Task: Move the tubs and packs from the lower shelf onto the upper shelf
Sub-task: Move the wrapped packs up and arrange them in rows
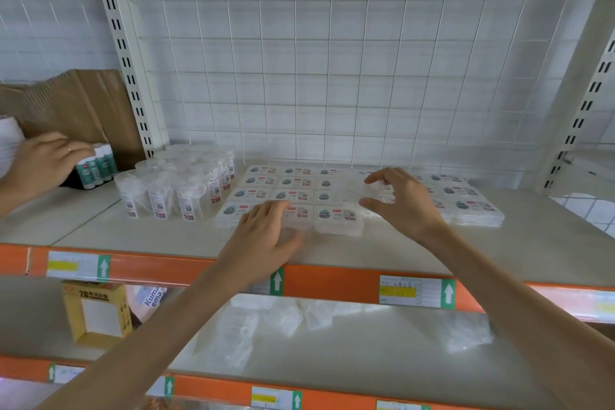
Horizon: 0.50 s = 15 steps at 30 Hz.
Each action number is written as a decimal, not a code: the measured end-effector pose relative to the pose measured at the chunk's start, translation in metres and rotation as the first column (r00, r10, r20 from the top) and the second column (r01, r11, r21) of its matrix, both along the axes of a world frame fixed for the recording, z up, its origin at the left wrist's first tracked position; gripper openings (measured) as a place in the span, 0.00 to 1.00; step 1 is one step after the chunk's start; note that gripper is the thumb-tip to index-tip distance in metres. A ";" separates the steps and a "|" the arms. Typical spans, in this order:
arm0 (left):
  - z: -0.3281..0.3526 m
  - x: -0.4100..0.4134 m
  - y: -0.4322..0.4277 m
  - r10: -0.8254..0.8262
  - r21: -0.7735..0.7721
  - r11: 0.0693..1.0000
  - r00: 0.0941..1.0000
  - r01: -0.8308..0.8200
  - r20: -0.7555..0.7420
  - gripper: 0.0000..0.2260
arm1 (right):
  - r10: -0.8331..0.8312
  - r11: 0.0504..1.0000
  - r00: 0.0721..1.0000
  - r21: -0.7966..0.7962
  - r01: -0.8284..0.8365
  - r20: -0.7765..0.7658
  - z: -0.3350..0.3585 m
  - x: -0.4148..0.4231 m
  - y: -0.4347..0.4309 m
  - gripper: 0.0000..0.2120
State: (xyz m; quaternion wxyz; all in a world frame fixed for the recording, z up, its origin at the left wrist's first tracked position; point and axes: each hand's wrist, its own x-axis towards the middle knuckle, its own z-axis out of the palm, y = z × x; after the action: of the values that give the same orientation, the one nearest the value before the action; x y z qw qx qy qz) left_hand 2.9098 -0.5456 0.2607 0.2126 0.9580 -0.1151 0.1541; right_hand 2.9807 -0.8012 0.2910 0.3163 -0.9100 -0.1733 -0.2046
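Observation:
On the upper shelf [332,253] lie rows of flat clear packs [296,181] with printed labels, and left of them stands a cluster of clear tubs [173,186]. My left hand [266,236] rests flat on a front-row pack [301,213], fingers fairly straight. My right hand [402,203] hovers just right of it, thumb and fingers curled round a clear pack [379,193] held over the rows. More labelled packs [472,206] lie right of that hand. On the lower shelf [349,356] several clear packs [286,318] are spread about, blurred.
Another person's hand [46,160] touches small green-labelled sticks [96,166] at the far left of the upper shelf, before brown cardboard [83,103]. A yellow box [96,313] stands on the lower shelf's left. A wire grid [332,60] backs the shelf.

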 end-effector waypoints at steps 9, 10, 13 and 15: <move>0.035 0.002 -0.019 -0.068 -0.582 0.812 0.997 0.031 -0.041 0.10 | 0.216 0.970 0.965 0.076 -0.229 0.147 0.006 -0.040 0.009 0.19; 0.039 0.003 -0.023 -0.094 -0.619 0.785 0.992 0.024 -0.079 0.08 | 0.231 0.966 0.960 0.080 -0.246 0.161 0.006 -0.042 0.010 0.19; 0.043 0.007 -0.031 -0.201 -0.717 0.697 0.961 0.006 -0.188 0.07 | 0.262 0.954 0.947 0.098 -0.284 0.187 0.004 -0.047 0.010 0.20; 0.043 0.007 -0.034 -0.258 -0.783 0.622 0.944 -0.002 -0.207 0.07 | 0.250 0.951 0.957 0.148 -0.272 0.147 0.003 -0.050 0.009 0.22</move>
State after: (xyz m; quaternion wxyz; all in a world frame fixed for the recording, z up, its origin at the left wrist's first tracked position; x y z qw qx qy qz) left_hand 2.9169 -0.5797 0.3034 0.6281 0.7743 -0.0732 0.0255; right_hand 2.9311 -0.7927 0.2936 0.4040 -0.8346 -0.2942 -0.2317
